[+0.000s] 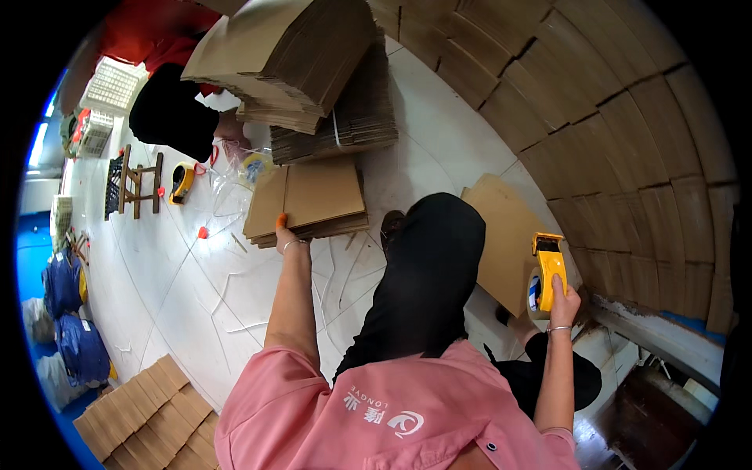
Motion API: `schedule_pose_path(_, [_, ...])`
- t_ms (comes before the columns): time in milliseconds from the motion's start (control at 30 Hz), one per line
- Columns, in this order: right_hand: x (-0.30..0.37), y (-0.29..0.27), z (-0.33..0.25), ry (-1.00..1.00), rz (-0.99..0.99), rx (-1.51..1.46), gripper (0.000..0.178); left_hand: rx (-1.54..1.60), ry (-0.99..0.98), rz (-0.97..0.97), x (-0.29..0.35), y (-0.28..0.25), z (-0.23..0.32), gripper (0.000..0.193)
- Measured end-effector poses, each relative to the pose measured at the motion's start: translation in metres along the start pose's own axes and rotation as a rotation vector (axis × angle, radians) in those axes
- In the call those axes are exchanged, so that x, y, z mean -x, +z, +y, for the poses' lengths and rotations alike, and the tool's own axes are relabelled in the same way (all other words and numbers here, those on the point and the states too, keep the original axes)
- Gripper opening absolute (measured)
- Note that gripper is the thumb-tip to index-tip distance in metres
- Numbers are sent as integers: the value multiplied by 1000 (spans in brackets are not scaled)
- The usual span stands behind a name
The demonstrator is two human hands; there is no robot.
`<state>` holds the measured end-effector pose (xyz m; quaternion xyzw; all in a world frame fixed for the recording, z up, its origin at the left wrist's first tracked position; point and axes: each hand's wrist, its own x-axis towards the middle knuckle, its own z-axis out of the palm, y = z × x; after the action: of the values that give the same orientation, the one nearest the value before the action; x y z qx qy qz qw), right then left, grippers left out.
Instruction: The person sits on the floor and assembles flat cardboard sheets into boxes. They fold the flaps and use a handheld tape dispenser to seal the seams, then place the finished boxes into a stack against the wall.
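Observation:
My left hand [287,238] is closed on the near edge of a small pile of flattened cardboard boxes [321,192]. Its thumb, covered in orange, lies on top, while the other fingers are hidden beneath the edge. Out to the right, my right hand [565,304] grips a yellow tape dispenser [551,266] with a roll of tape in it. Below and left of the dispenser, a flat cardboard sheet [501,243] leans beside my knee.
Tall stacks of folded cardboard [313,70] rise beyond my left hand. A cardboard wall [619,149] lines the right. Another yellow tape dispenser [182,183], a small wooden stool [141,184] and loose straps lie left. More cardboard [149,415] sits lower left. Another person's dark-clothed leg [168,110] is upper left.

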<state>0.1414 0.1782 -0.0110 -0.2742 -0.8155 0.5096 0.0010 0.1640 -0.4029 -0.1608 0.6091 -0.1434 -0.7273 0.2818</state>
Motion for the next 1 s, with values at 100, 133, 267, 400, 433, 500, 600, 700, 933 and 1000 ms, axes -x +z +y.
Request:
schedule_pose_path(100, [-6,-20,20,-27,10,-34,32,-42,55,-3,17,-18,19,64])
schedule_pose_path(133, [-9,-27,24,-45,20,-30,33,-53,62,-35,25,-31,29,60])
schedule_pose_path(267, [-10,-45,24,14,33,-72,37,-77,28,-426,59,-97,93,64])
schedule_pose_path(400, [-4,-61,26,17,37,-191,37,-57,130,-606,134,-122,150,57])
schedule_pose_path(433, [4,-61,18,35,21,-283,35,-24,170,-685,147,-122,164,57])
schedule_pose_path(500, [-6,-67,35,33,75,-358,33,-23,221,-844,188,-105,178,57])
schedule_pose_path(600, [11,-65,6,8,117,-513,37,-64,219,-1154,273,-68,167,58])
schedule_pose_path(700, [9,-83,-6,-30,136,-532,40,-132,79,-1375,321,-15,121,59])
schedule_pose_path(933, [18,-130,12,-96,367,-414,37,-364,-317,-1242,341,60,-81,51])
schedule_pose_path(1000, [12,-140,33,-34,401,-487,37,-469,-353,-1143,352,51,-138,51])
